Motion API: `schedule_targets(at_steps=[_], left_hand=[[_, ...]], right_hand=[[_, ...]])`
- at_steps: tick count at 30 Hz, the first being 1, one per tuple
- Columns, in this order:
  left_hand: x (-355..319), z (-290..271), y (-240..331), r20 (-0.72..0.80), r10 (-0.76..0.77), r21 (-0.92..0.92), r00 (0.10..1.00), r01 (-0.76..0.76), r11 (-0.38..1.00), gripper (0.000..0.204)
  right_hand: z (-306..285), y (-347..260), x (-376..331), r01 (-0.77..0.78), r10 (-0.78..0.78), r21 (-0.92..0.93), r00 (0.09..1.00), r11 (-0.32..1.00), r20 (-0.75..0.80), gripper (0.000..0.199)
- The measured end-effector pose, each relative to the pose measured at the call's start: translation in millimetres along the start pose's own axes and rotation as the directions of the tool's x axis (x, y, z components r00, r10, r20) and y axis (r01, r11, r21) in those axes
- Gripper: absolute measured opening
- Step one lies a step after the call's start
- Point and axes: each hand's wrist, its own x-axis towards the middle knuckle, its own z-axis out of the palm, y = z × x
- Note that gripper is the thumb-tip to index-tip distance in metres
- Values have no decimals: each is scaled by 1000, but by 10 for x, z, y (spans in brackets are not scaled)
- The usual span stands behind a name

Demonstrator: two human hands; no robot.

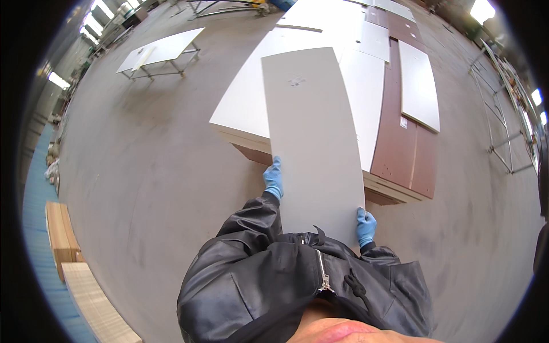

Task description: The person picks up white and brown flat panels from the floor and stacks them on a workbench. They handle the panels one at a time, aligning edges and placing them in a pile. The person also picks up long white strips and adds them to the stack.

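Note:
A long pale grey panel (314, 137) stretches out in front of my body, its near end close to my jacket. My left hand (274, 178), in a blue glove, grips the panel's left edge. Lower down on the opposite edge, my right hand (366, 227) is closed on it, also in a blue glove. A small dark mark shows near the panel's far end. Beyond and partly beneath it in view lies a big stack of white boards (243, 103); whether the panel touches the stack cannot be told. My fingers under the panel are hidden.
Brown boards (400, 154) and a narrower white board (419, 86) lie on the stack's right side. A white-topped table (166, 48) stands far left. A metal rack (497, 114) is at the right. Wood-grain boards (94, 297) lie at the lower left on a blue strip (37, 200).

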Motion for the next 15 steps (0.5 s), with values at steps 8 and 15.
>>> schedule_targets(at_steps=[8, 15], left_hand=[[117, 444, 234, -70, 75, 113, 995, -67, 991, 68], [299, 1042, 373, -125, 229, 150, 965, -210, 966, 65]], right_hand=[[-87, -38, 456, -51, 50, 21, 997, 998, 54, 58], [-211, -53, 1094, -26, 20, 154, 999, 988, 42, 50]])
